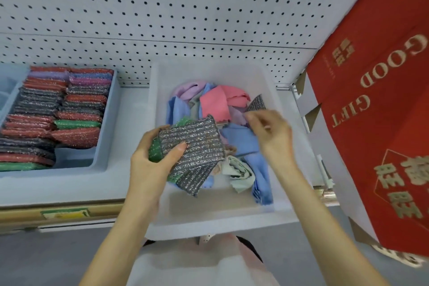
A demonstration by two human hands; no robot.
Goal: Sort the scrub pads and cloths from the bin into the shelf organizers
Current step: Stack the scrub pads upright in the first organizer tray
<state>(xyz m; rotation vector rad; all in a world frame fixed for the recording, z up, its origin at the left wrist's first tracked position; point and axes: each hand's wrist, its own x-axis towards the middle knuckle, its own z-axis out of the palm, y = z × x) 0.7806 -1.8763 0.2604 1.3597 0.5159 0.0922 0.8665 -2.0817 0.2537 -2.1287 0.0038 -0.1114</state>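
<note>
A translucent white bin (160,104) on the shelf holds a heap of pink, blue, lilac and pale green cloths (212,103). My left hand (157,155) grips a stack of glittery scrub pads (197,144), grey ones on top and green ones beneath, over the bin's near left side. My right hand (270,129) is blurred over the bin's right side and pinches the corner of another grey scrub pad (256,102) that sticks up from the cloths. To the left, a blue-grey organizer (109,123) is packed with two rows of red, grey, green and purple pads.
A white pegboard (162,11) backs the shelf. Red gift bags (380,109) with gold lettering hang at the right, close to the bin. A second organizer (7,90) shows at the far left edge. The shelf front carries a price strip (65,212).
</note>
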